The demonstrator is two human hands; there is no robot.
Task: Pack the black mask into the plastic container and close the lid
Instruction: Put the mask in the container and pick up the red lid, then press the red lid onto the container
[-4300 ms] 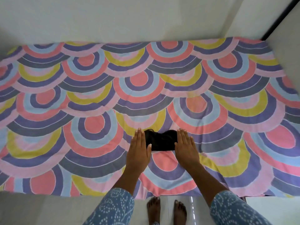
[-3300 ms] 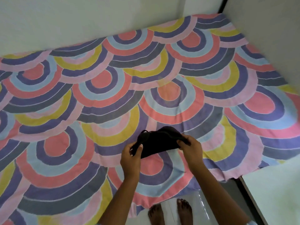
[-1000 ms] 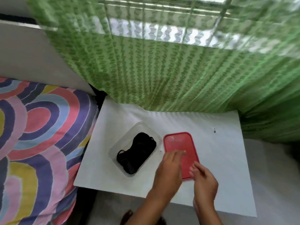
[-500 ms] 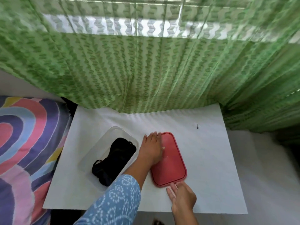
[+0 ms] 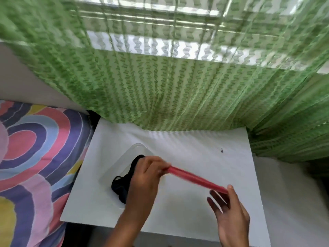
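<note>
The black mask [image 5: 122, 182] lies inside the clear plastic container [image 5: 121, 163], which stands uncovered on the white table [image 5: 195, 207]. The red lid [image 5: 194, 179] is lifted off the table and seen almost edge-on, tilted, just right of the container. My left hand [image 5: 145, 177] grips the lid's far end, above the container's right side, and hides part of the mask. My right hand [image 5: 229, 209] holds the lid's near end between thumb and fingers.
A green curtain [image 5: 178, 82] hangs along the table's far edge and down its right side. A bed with a colourful arc-patterned sheet [image 5: 35, 157] adjoins the table on the left. A small dark speck [image 5: 221, 150] lies on the table at the back right.
The red lid lay flat on the table half a second ago; both hands have now raised it and tipped it on edge. Earlier still, the mask went from the bed into the container.
</note>
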